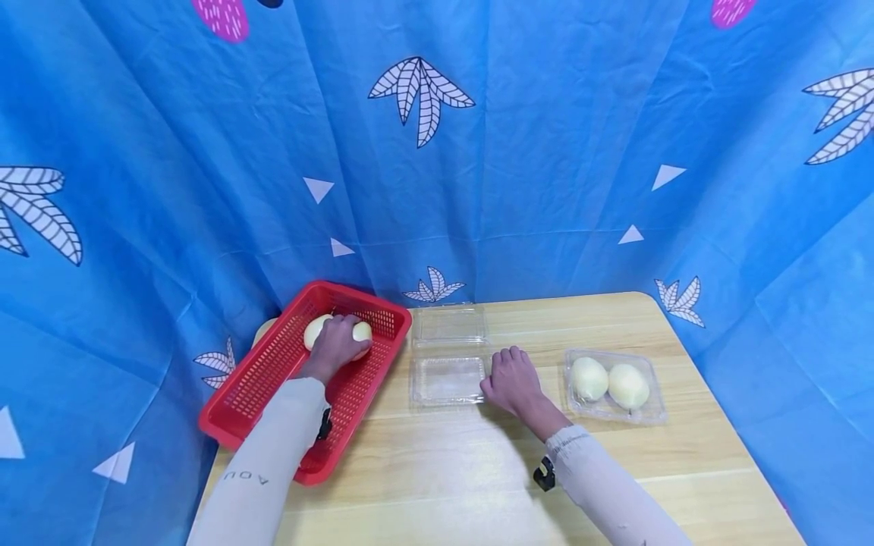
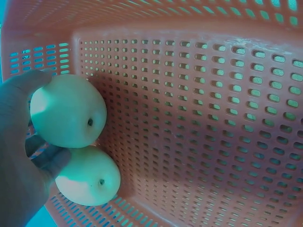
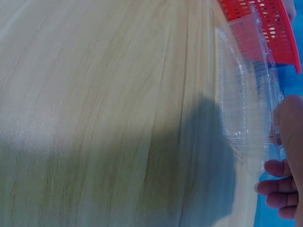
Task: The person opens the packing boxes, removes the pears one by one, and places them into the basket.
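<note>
Pale sleeves (image 1: 259,455), left hand (image 1: 334,347) in red basket (image 1: 253,394), fingers clamped on pale fruit (image 2: 68,111), right hand (image 1: 512,383) with fingers pinching edge of clear container (image 1: 447,379), tabletop (image 1: 423,470).

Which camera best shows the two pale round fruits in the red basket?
The left wrist view: it shows both fruits up close, only partly covered by the left hand. The head view shows them small, partly hidden by that hand. The right wrist view shows part of the basket but neither fruit.

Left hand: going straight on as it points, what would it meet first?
Beyond the pale fruit in the left hand, probably the far wall of the red basket; depth is unclear.
</note>
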`<state>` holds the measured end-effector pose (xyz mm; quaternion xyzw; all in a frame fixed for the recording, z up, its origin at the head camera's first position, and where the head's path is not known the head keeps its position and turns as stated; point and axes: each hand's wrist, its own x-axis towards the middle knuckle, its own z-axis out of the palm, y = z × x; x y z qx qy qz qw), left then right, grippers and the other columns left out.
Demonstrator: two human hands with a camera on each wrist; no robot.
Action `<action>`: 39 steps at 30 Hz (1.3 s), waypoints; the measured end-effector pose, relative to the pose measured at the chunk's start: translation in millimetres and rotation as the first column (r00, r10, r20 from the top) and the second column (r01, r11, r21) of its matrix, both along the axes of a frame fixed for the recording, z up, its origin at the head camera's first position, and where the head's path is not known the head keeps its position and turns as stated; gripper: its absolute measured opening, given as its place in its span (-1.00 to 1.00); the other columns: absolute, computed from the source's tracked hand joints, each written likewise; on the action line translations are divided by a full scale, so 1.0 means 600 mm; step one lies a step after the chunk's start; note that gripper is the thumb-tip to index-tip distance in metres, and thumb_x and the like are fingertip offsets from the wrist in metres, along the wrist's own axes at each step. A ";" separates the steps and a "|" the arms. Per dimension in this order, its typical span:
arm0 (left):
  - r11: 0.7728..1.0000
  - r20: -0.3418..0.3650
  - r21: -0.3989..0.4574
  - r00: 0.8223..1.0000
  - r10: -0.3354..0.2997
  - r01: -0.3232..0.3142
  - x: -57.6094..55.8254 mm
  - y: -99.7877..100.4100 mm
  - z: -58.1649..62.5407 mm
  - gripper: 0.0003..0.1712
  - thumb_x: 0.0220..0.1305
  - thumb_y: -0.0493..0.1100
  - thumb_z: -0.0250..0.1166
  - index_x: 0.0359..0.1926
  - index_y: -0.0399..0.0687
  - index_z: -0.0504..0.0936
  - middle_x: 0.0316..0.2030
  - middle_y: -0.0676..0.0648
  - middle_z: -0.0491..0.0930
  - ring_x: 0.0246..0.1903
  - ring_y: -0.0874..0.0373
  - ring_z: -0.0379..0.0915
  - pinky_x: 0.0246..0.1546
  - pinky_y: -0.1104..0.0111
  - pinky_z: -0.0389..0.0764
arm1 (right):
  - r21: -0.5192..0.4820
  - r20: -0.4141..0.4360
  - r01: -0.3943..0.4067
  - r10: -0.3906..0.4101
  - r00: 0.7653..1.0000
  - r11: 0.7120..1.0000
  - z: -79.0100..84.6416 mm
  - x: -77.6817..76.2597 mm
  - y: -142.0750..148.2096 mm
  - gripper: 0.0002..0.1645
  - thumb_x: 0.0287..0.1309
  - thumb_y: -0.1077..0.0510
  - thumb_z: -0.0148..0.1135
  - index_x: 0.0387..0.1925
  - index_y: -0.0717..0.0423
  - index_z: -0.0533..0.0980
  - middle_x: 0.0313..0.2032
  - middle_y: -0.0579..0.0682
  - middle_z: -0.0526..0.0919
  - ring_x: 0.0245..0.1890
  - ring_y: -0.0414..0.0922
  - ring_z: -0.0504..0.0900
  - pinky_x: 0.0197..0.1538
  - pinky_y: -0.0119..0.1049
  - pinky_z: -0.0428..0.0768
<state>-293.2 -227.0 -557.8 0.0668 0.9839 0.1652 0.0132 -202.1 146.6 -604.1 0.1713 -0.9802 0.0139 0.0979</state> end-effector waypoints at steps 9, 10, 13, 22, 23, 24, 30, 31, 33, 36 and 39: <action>0.996 -0.047 0.084 0.999 -0.005 0.009 0.002 -0.012 0.012 -0.28 0.22 0.06 0.49 0.28 -0.29 0.58 0.17 -0.38 0.61 0.19 -0.28 0.46 0.32 -0.17 0.57 | -0.027 -0.009 0.006 -0.007 1.000 1.000 -0.001 0.000 -0.001 -0.70 0.20 0.02 0.18 -0.43 0.20 0.44 -0.38 0.14 0.57 -0.22 0.10 0.50 0.00 -0.03 0.60; 0.996 -0.045 0.088 0.999 -0.005 0.009 0.003 -0.013 0.014 -0.27 0.23 0.06 0.48 0.29 -0.29 0.57 0.18 -0.37 0.61 0.21 -0.27 0.45 0.34 -0.16 0.56 | -0.028 -0.009 0.006 -0.006 1.000 1.000 -0.001 0.001 -0.001 -0.70 0.21 0.02 0.17 -0.43 0.20 0.44 -0.38 0.14 0.57 -0.22 0.10 0.50 0.00 -0.03 0.60; 0.995 -0.047 0.100 0.999 -0.007 0.011 0.008 -0.016 0.019 -0.27 0.26 0.05 0.46 0.32 -0.27 0.54 0.20 -0.37 0.59 0.24 -0.28 0.43 0.35 -0.18 0.55 | -0.029 -0.007 0.008 -0.009 1.000 1.000 0.000 0.002 -0.002 -0.68 0.23 0.02 0.15 -0.43 0.21 0.44 -0.38 0.15 0.57 -0.22 0.11 0.50 0.01 -0.03 0.60; 0.991 -0.079 0.133 0.997 -0.008 0.019 0.024 -0.017 0.038 -0.37 0.33 -0.03 0.42 0.32 -0.22 0.55 0.23 -0.34 0.58 0.26 -0.30 0.41 0.36 -0.21 0.53 | -0.003 -0.035 0.010 -0.010 0.999 1.000 -0.001 0.007 0.001 -0.65 0.29 0.00 0.18 -0.40 0.23 0.49 -0.38 0.15 0.60 -0.21 0.11 0.54 0.00 -0.03 0.64; 0.991 -0.080 0.134 0.997 -0.011 0.022 0.026 -0.017 0.040 -0.37 0.33 -0.03 0.42 0.33 -0.22 0.55 0.24 -0.34 0.58 0.27 -0.30 0.40 0.36 -0.22 0.52 | -0.001 -0.037 0.009 -0.009 0.999 1.000 -0.001 0.008 0.002 -0.66 0.30 0.00 0.18 -0.40 0.23 0.49 -0.38 0.15 0.60 -0.21 0.11 0.55 0.00 -0.03 0.64; 0.990 -0.083 0.140 0.996 -0.013 0.025 0.028 -0.015 0.043 -0.37 0.34 -0.03 0.41 0.33 -0.23 0.55 0.25 -0.34 0.57 0.28 -0.31 0.40 0.36 -0.21 0.52 | 0.003 -0.038 0.008 -0.008 0.999 1.000 -0.001 0.009 0.002 -0.65 0.30 0.00 0.18 -0.40 0.23 0.49 -0.37 0.16 0.60 -0.21 0.11 0.55 0.00 -0.03 0.65; 0.984 -0.115 0.169 0.993 -0.032 0.052 0.040 -0.006 0.058 -0.40 0.36 -0.02 0.39 0.30 -0.26 0.57 0.25 -0.34 0.58 0.30 -0.31 0.40 0.39 -0.20 0.49 | 0.006 -0.046 0.008 -0.008 0.999 1.000 -0.002 0.011 0.000 -0.64 0.33 0.00 0.18 -0.43 0.22 0.48 -0.39 0.16 0.60 -0.22 0.11 0.56 0.00 -0.03 0.66; 0.983 -0.115 0.175 0.993 -0.029 0.049 0.043 -0.004 0.060 -0.40 0.36 -0.02 0.39 0.30 -0.26 0.58 0.25 -0.34 0.58 0.30 -0.31 0.40 0.39 -0.20 0.49 | 0.006 -0.045 0.008 -0.008 0.999 1.000 -0.002 0.010 0.000 -0.64 0.34 0.00 0.17 -0.43 0.22 0.48 -0.39 0.16 0.59 -0.22 0.11 0.56 0.01 -0.02 0.66; 0.981 -0.109 0.189 0.994 -0.019 0.039 0.048 -0.002 0.065 -0.38 0.34 0.00 0.40 0.31 -0.23 0.57 0.26 -0.32 0.56 0.30 -0.28 0.38 0.39 -0.19 0.50 | 0.004 -0.043 0.010 -0.010 0.999 1.000 -0.002 0.010 -0.001 -0.63 0.35 0.00 0.16 -0.43 0.22 0.48 -0.38 0.17 0.60 -0.21 0.11 0.56 0.01 -0.02 0.66; 0.979 -0.128 0.193 0.991 -0.034 0.059 0.055 0.003 0.070 -0.37 0.32 0.00 0.42 0.30 -0.24 0.58 0.25 -0.32 0.58 0.30 -0.26 0.41 0.40 -0.16 0.50 | 0.014 -0.028 0.019 -0.018 0.999 1.000 -0.002 0.010 -0.003 -0.61 0.39 -0.02 0.13 -0.39 0.24 0.50 -0.35 0.18 0.62 -0.18 0.12 0.57 0.05 -0.01 0.66; 0.980 -0.161 0.175 0.985 -0.063 0.092 0.065 0.013 0.073 -0.40 0.30 -0.03 0.44 0.26 -0.26 0.60 0.21 -0.31 0.61 0.28 -0.24 0.45 0.41 -0.12 0.49 | 0.020 -0.023 0.028 -0.028 0.999 0.999 0.000 0.011 -0.003 -0.59 0.41 -0.04 0.13 -0.35 0.26 0.52 -0.32 0.19 0.64 -0.15 0.13 0.58 0.08 -0.01 0.65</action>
